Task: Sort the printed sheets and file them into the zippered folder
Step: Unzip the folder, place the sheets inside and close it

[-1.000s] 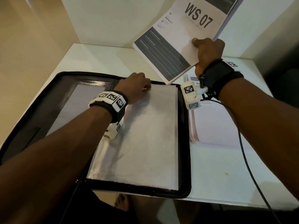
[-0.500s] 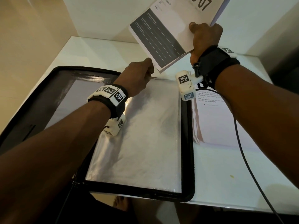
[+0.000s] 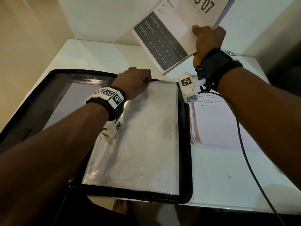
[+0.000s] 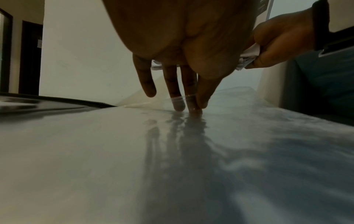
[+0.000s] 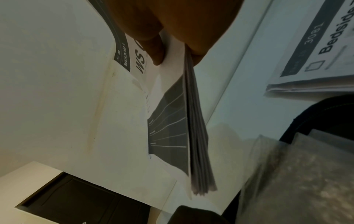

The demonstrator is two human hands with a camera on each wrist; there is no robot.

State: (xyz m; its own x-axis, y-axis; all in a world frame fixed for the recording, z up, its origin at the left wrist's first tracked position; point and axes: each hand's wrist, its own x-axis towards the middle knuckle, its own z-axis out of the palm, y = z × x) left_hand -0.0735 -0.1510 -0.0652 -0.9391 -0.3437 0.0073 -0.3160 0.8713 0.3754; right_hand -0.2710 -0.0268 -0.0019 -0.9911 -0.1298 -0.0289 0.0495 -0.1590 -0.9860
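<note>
A black zippered folder (image 3: 185,144) lies open on the white table, with a clear plastic sleeve (image 3: 138,136) on its right half. My left hand (image 3: 138,80) is at the sleeve's far edge. In the left wrist view its fingertips (image 4: 178,104) sit under the sleeve's top film (image 4: 220,97) and the thumb presses on top, pinching it. My right hand (image 3: 206,39) holds a stack of printed sheets (image 3: 162,35) headed "WS 07" in the air beyond the folder's far right corner. In the right wrist view the sheets (image 5: 172,128) hang edge-on below the thumb.
Another pile of printed sheets (image 3: 219,124) lies on the table (image 3: 228,190) right of the folder. A dark cable (image 3: 244,152) runs from my right wrist across that pile. Walls close in behind and to the right. The folder's near edge reaches the table's front edge.
My right hand has raised the WS 07 sheets higher and farther from the folder. My left hand has shifted to the sleeve's far edge and taken hold of its top film.
</note>
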